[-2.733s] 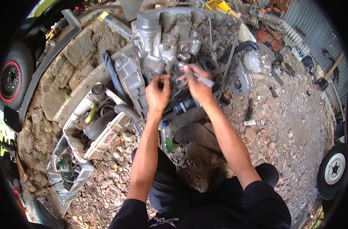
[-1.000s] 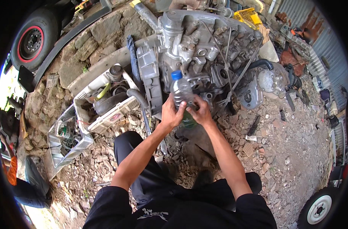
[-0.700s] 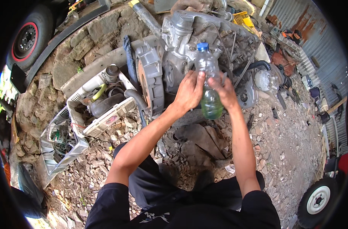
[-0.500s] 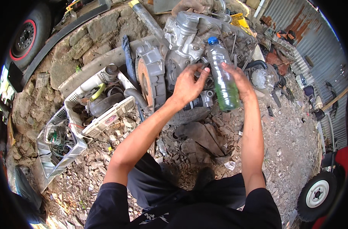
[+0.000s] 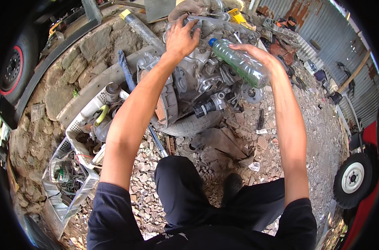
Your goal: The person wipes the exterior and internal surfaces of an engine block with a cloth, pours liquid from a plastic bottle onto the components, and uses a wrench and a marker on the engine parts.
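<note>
My right hand [image 5: 258, 57] grips a clear plastic bottle [image 5: 239, 62] with a blue cap. The bottle lies tilted, its cap toward the upper left, and some green liquid shows inside. My left hand [image 5: 182, 38] reaches over the top of a dirty metal engine [image 5: 208, 75], fingers spread and seemingly resting on its upper part; the fingertips' exact contact is hard to make out. Low on the engine's near side sits a black cylindrical filter [image 5: 205, 107]. A tyre [image 5: 191, 125] lies beneath the engine.
White plastic crates [image 5: 75, 154] with loose parts stand at the left, beside a stone wall [image 5: 64, 91]. A dark cloth [image 5: 222, 146] lies on the gravel before my feet. A pipe [image 5: 143, 31] leans behind the engine. At right are a corrugated metal sheet [image 5: 322, 46] and a wheel [image 5: 352, 177].
My left hand has moved up and left onto the engine's top. The bottle, formerly upright between both hands, is now tilted in my right hand alone. My view has shifted, and one knee has come forward.
</note>
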`<state>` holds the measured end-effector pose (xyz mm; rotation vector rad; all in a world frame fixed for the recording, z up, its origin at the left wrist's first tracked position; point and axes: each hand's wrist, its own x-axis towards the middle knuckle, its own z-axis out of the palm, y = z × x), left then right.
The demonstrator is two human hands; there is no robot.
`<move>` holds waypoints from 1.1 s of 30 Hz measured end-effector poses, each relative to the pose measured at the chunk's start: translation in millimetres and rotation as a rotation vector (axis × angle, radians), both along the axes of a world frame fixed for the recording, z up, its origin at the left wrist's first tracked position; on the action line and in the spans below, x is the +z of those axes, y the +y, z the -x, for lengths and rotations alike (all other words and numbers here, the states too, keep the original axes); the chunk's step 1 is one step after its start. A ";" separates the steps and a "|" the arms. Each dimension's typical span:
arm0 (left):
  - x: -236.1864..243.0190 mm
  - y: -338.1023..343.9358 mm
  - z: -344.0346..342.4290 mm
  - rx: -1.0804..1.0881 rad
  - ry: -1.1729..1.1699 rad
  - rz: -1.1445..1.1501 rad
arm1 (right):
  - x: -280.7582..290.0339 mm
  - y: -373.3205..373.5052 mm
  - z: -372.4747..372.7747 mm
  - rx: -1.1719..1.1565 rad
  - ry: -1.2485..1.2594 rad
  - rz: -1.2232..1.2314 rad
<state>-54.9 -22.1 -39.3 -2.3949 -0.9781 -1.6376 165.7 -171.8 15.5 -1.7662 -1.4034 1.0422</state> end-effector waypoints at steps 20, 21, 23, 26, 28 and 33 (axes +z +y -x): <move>-5.3 10.0 5.9 0.104 0.124 -0.208 | 31.7 -7.7 20.4 0.078 -0.216 -0.017; -5.6 9.2 4.1 0.101 0.114 -0.192 | 32.5 -3.3 11.0 0.112 -0.256 -0.019; -7.0 8.6 1.6 0.091 0.084 -0.186 | 33.0 -1.3 1.9 0.146 -0.248 -0.016; -8.3 8.9 1.9 0.075 0.066 -0.182 | 37.7 2.2 -8.1 0.166 -0.190 -0.002; -8.9 8.7 1.6 0.065 0.061 -0.179 | 36.9 7.8 -10.3 0.208 -0.249 -0.018; -12.7 10.2 1.1 0.053 0.036 -0.227 | 48.3 11.9 3.6 0.215 -0.254 0.013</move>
